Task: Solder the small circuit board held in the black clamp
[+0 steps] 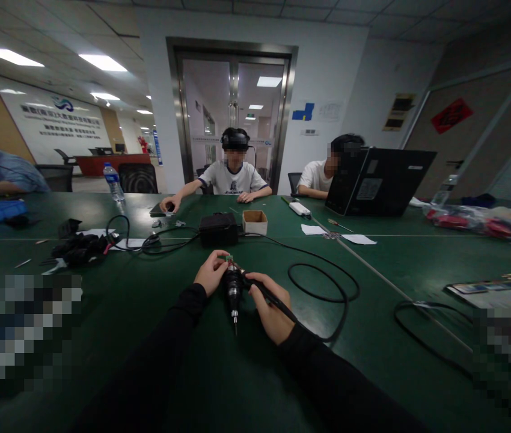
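A black electric screwdriver (234,288) lies on the green table in front of me, its thin bit pointing toward me. At its far end sit a small green part (229,258) and short red wires. My left hand (211,273) pinches this far end, with fingertips at the green part. In my right hand (276,307) is a black pen-shaped tool with a cord, looking like a soldering iron (270,293). It is gripped like a pen, and its front end points at the screwdriver's far end. Whether the tip touches the wires is too small to tell.
Beyond my hands stand a black box (218,229) and an open carton (255,222). Black cable (323,282) loops on the right. A dark cable bundle (79,248) lies left. Across the table, a person's hand (171,204) handles small parts; a black laptop (379,180) stands right.
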### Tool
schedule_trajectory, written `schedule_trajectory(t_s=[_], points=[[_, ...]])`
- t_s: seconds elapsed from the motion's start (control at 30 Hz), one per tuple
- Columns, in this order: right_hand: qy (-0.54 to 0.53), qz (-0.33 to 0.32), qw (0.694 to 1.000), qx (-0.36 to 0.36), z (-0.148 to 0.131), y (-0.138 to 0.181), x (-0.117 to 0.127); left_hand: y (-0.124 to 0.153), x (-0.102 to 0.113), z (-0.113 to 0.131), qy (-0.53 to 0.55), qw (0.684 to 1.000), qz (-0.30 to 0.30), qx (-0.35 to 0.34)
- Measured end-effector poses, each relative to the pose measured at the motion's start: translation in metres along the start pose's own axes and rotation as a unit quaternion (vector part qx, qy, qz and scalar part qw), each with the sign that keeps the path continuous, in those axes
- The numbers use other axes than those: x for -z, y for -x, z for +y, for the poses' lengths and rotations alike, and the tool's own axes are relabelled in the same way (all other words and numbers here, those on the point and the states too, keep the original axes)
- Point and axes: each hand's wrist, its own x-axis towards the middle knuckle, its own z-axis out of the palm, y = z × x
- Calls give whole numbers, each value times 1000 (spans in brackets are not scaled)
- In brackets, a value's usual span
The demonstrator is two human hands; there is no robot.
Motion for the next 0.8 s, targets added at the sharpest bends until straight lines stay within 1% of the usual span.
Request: schedule_trajectory(t_s=[0.47, 0.67, 0.8], points=[[-13, 11, 1000, 4, -2, 0, -1, -2, 0, -6, -9, 1000, 6, -3], [-15, 28, 999, -22, 1, -1, -2, -3, 2, -8, -108, 994, 5, 30], [-19, 41, 999, -28, 3, -1, -2, -7, 4, -5, -144, 989, 9, 38]])
